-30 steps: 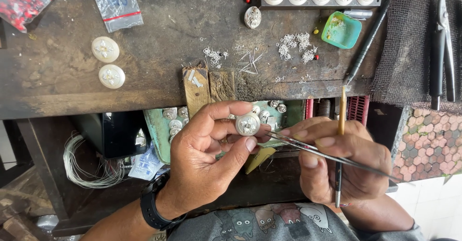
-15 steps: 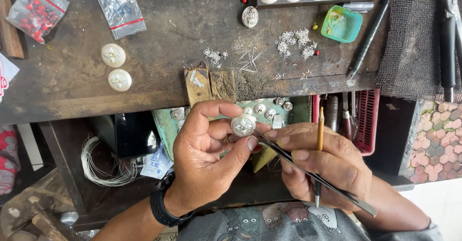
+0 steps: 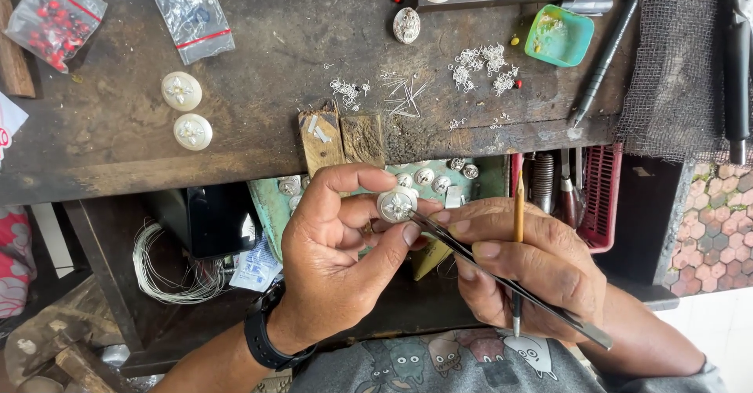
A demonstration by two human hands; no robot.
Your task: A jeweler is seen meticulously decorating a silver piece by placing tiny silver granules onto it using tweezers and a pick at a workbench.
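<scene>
A round silver ornament (image 3: 396,204) is pinched by the left hand (image 3: 337,260) near the bench edge. Tweezers (image 3: 502,279) and a pencil (image 3: 518,244) are gripped by the right hand (image 3: 533,263); the tweezer tips are hidden behind the thumb.

The worn wooden bench (image 3: 118,150) carries two bead bags (image 3: 49,16) at its left corner, two white discs (image 3: 187,112), silver bits (image 3: 478,65) and a green dish (image 3: 558,37).

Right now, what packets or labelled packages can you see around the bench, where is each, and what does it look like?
Clear bag, far left of bench top: red beads, red strip.
Clear bag, right of it: white beads, red strip.
Small white and blue sachet, under the bench beside the left hand.
No screens visible.
</scene>
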